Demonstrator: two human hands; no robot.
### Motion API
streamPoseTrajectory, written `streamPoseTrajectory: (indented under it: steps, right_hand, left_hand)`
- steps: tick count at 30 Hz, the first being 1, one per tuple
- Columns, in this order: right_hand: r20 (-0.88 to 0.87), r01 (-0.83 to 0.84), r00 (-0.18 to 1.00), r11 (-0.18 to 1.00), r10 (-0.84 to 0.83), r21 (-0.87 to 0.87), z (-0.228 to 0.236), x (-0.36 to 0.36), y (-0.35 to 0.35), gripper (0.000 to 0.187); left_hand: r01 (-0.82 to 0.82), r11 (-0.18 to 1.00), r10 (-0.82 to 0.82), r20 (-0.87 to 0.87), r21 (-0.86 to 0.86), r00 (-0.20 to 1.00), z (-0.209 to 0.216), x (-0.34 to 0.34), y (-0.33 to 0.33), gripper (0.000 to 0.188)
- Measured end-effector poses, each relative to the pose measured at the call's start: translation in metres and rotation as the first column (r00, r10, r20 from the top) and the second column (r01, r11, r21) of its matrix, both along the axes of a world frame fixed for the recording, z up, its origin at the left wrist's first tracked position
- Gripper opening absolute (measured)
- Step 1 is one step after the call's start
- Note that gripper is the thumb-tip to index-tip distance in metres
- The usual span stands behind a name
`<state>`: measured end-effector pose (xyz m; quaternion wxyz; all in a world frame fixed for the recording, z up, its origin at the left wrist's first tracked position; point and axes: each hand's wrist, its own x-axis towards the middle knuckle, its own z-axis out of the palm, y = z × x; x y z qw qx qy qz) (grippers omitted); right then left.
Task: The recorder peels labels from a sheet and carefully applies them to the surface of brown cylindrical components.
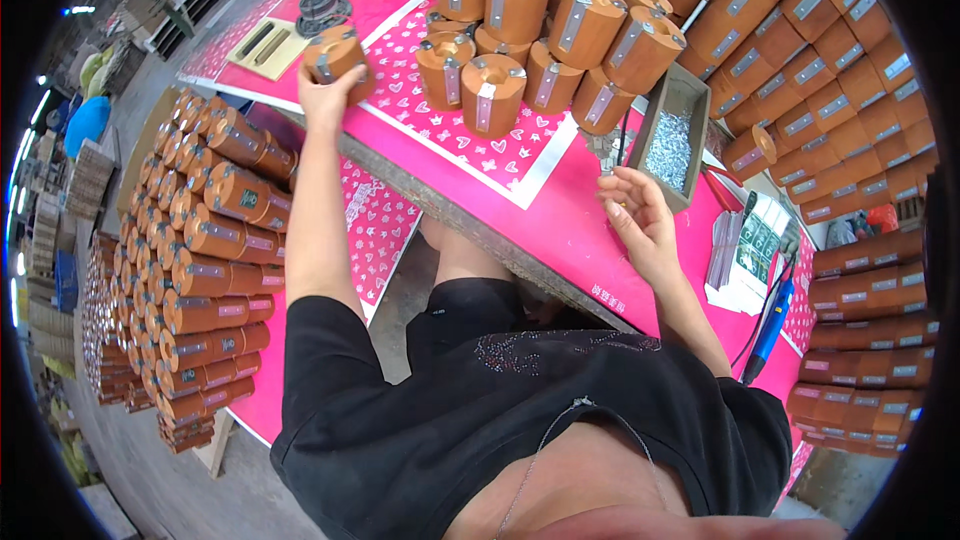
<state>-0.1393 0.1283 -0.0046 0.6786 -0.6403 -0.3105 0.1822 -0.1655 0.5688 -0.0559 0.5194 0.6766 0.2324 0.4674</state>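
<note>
My left hand point(328, 98) is closed round a brown wooden cylinder point(336, 50) with a hole in its top. The cylinder is at the table's left part, beside a cream wooden block with slots point(268, 48) and a dark round object point(324, 10). My right hand point(642, 224) is palm up over the pink table point(570, 230), fingers loosely bent and apart, with nothing visible in it. Just beyond it stands a long grey box point(690, 90) holding many small silvery pieces point(669, 148). Some small metal parts point(604, 148) lie near its fingertips.
Wooden cylinders with metal strips point(494, 95) stand stacked at the table's far side. More are piled at left point(225, 230) and along the right point(830, 90). A blue-and-black corded tool point(768, 332) lies at right near papers point(755, 240).
</note>
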Motion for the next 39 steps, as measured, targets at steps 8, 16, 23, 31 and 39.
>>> streamPoseTrajectory:
  steps: [8, 16, 23, 31, 39]
  right_hand:
    - [-0.061, 0.109, 0.992, 0.994, -0.110, -0.024, -0.007, 0.006, -0.008, 0.029]
    - [0.018, 0.220, 0.975, 0.972, -0.222, 0.088, 0.012, 0.011, -0.040, 0.024]
    - [0.510, 0.717, 0.571, 0.693, -0.643, 0.071, 0.044, 0.030, -0.155, 0.014]
    - [0.438, 0.903, 0.424, 0.409, -0.792, -0.135, 0.019, 0.038, -0.300, 0.018]
    - [0.647, 0.734, 0.631, 0.599, -0.428, -0.320, 0.001, 0.089, -0.254, 0.015]
  left_hand:
    - [-0.246, 0.953, 0.285, -0.251, 0.177, 0.925, -0.045, 0.013, 0.023, 0.076]
    - [0.182, 0.939, -0.182, -0.027, 0.293, 0.983, -0.018, 0.014, -0.196, 0.068]
    - [0.055, 0.914, -0.060, 0.001, 0.401, 0.998, -0.038, 0.054, -0.192, 0.088]
    - [0.090, 0.952, -0.017, -0.243, 0.294, 0.970, -0.026, 0.067, -0.214, 0.094]
    - [0.399, 0.882, -0.365, -0.172, 0.251, 0.915, 0.013, 0.005, -0.293, 0.091]
